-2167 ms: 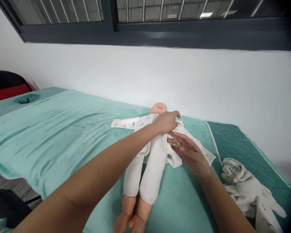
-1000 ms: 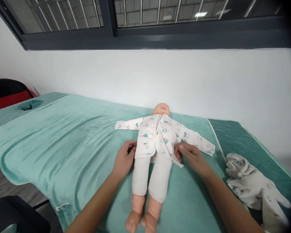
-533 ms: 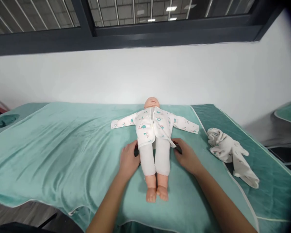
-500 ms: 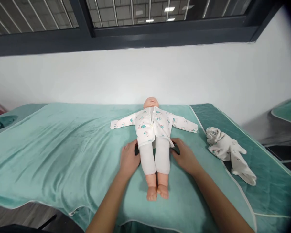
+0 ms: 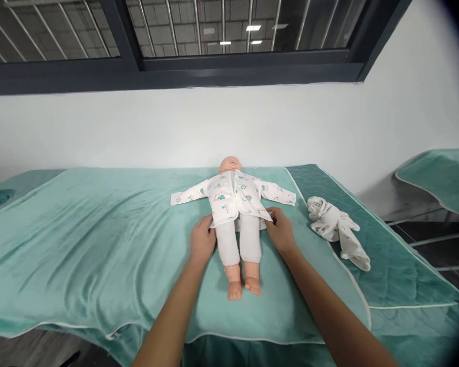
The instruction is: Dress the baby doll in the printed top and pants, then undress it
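Note:
A baby doll (image 5: pixel 238 243) lies on its back on a light green towel (image 5: pixel 99 229), head toward the wall, arms spread. It wears a white printed shirt (image 5: pixel 233 196), closed down the front. My left hand (image 5: pixel 201 239) pinches the shirt's lower left hem beside the doll's hip. On the other side, my right hand (image 5: pixel 278 230) grips the lower right hem. Both hands have their fingers curled onto the cloth.
A crumpled white printed garment (image 5: pixel 336 229) lies on the darker green cover (image 5: pixel 375 265) to the right. The bed stands against a white wall below a dark-framed window. Another green-covered bed (image 5: pixel 443 176) is at the far right.
The shirt front was open with both hands on the doll's chest; it is closed now and both hands have moved down to the hem. The view has pulled back and turned right.

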A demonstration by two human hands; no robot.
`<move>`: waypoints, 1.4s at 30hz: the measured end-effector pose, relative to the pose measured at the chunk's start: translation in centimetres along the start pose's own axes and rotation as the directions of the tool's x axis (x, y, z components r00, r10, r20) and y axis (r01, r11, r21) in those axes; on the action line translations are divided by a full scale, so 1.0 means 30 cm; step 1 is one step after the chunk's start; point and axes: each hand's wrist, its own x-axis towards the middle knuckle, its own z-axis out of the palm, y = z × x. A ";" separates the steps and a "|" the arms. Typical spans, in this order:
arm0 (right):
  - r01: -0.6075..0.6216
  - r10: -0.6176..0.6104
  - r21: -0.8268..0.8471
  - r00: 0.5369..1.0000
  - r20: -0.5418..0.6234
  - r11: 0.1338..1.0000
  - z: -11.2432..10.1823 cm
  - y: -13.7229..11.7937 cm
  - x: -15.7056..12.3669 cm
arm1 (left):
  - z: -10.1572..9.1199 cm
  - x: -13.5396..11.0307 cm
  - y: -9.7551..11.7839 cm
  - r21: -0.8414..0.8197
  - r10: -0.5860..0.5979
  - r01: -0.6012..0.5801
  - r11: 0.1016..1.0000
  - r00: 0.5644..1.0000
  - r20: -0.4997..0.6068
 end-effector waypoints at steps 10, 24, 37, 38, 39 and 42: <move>-0.014 0.025 -0.145 0.997 0.076 0.989 -0.030 -0.029 -0.038 | -0.032 -0.047 0.026 0.037 -0.125 0.128 0.991 0.989 -0.082; 0.334 -0.337 -0.108 0.941 -0.008 0.936 -0.013 0.015 -0.038 | -0.035 -0.066 0.037 0.073 0.064 -0.051 0.996 0.981 -0.181; 0.478 -0.477 -0.012 0.878 0.032 0.878 -0.036 -0.018 -0.068 | -0.052 -0.073 0.033 -0.254 -0.066 -0.010 0.967 0.955 -0.289; 0.488 -0.487 -0.014 0.873 0.034 0.873 -0.037 -0.030 -0.073 | -0.050 -0.071 0.028 -0.278 -0.101 0.012 0.960 0.946 -0.308; 0.499 -0.498 -0.022 0.867 0.036 0.866 -0.036 -0.044 -0.077 | -0.048 -0.068 0.023 -0.294 -0.136 0.040 0.955 0.939 -0.316; 0.534 -0.532 -0.069 0.845 0.048 0.843 -0.013 -0.094 -0.069 | -0.035 -0.058 0.006 -0.291 -0.206 0.120 0.949 0.936 -0.286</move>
